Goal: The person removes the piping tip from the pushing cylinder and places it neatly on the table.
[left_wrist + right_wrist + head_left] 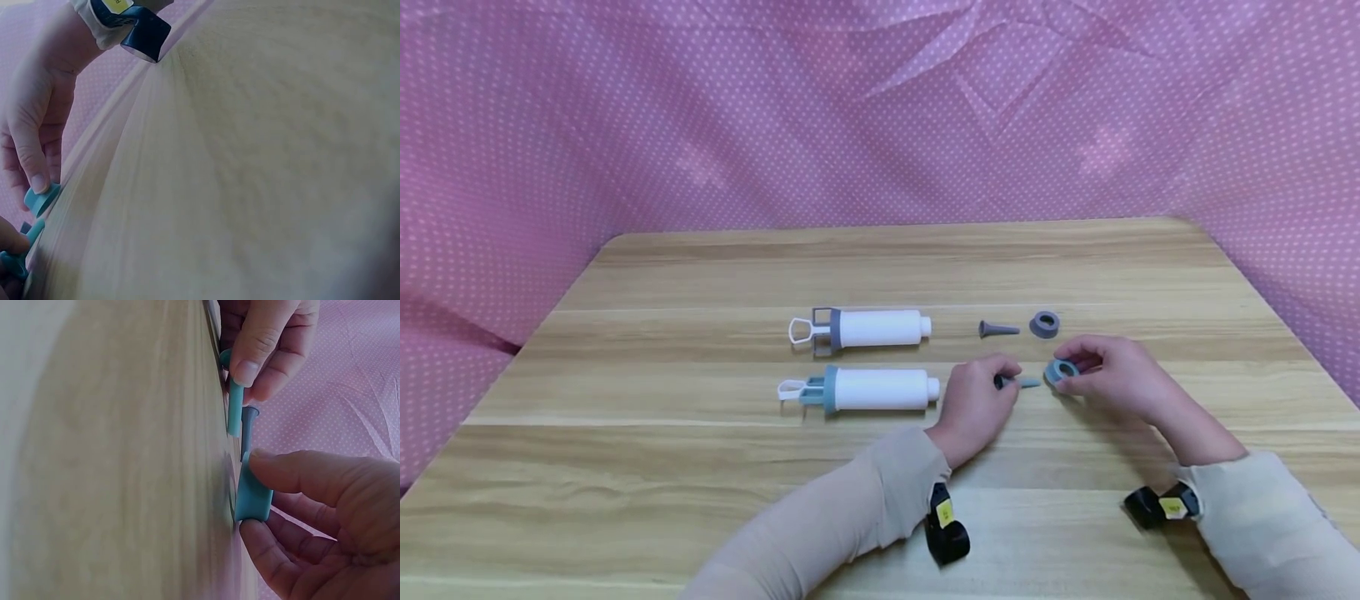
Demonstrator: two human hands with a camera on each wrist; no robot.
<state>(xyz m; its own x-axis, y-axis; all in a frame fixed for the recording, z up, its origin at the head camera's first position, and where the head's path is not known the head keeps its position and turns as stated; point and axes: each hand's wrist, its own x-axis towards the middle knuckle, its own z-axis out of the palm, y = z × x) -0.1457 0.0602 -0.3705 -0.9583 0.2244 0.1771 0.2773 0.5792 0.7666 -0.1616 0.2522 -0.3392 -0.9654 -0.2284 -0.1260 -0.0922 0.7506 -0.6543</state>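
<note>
My left hand [976,406] pinches a small teal nozzle [1028,383] near its wide end, low over the table; its thin tip points right. Just beyond that tip, my right hand [1116,377] holds a teal ring cap [1051,376] between thumb and fingers. In the right wrist view the ring cap [253,495] stands close to the tabletop, apart from the nozzle [235,412]. Left of my left hand lies a white syringe-like tube with a teal collar and white pull handle [880,389].
Behind it lies a similar white tube with a grey collar [880,328]. A grey nozzle [1000,329] and a grey ring cap [1036,327] lie in line to its right. The wooden table [662,483] ends at a pink dotted curtain [820,125].
</note>
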